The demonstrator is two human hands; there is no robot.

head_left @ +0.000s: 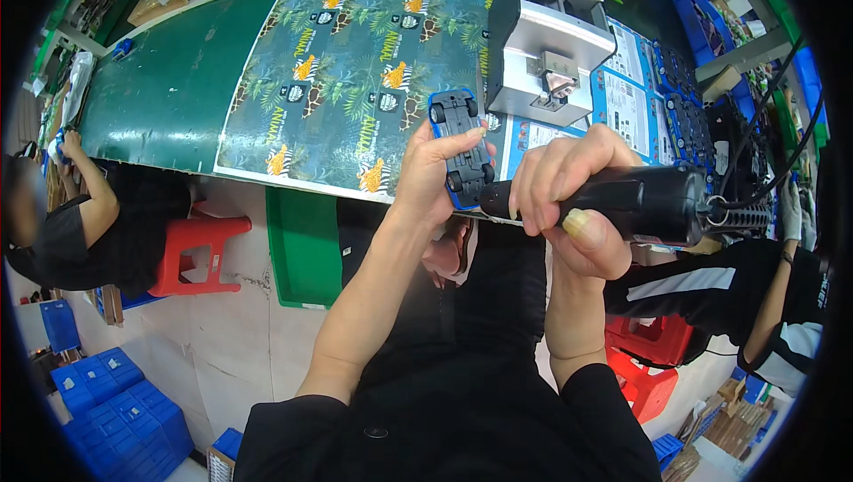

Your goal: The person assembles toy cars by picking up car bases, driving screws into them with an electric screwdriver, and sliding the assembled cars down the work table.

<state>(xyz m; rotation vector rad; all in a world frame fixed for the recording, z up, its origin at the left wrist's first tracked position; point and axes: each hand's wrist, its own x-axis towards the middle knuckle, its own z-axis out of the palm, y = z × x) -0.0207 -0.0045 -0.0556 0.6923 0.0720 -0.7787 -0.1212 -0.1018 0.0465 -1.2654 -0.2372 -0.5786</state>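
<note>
A toy car [461, 137] with a blue body is turned so its black underside and wheels face me. My left hand [426, 167] grips it at the side, thumb across the chassis. My right hand [577, 193] is wrapped round a black electric screwdriver [647, 204], which lies nearly level with its tip pointing left at the car's lower end. Whether the tip touches a screw cannot be made out. A yellow cover sits on my right thumb. Just beyond my hands stands a silver metal box-shaped machine [551, 47].
A patterned sheet with animal prints [346, 82] covers the green table [169, 82]. Rows of dark blue car parts [680, 109] lie at the right. Black cables [764, 109] trail from the screwdriver's end. A green bin [302, 246] and red stool [191, 251] stand below; co-workers sit at both sides.
</note>
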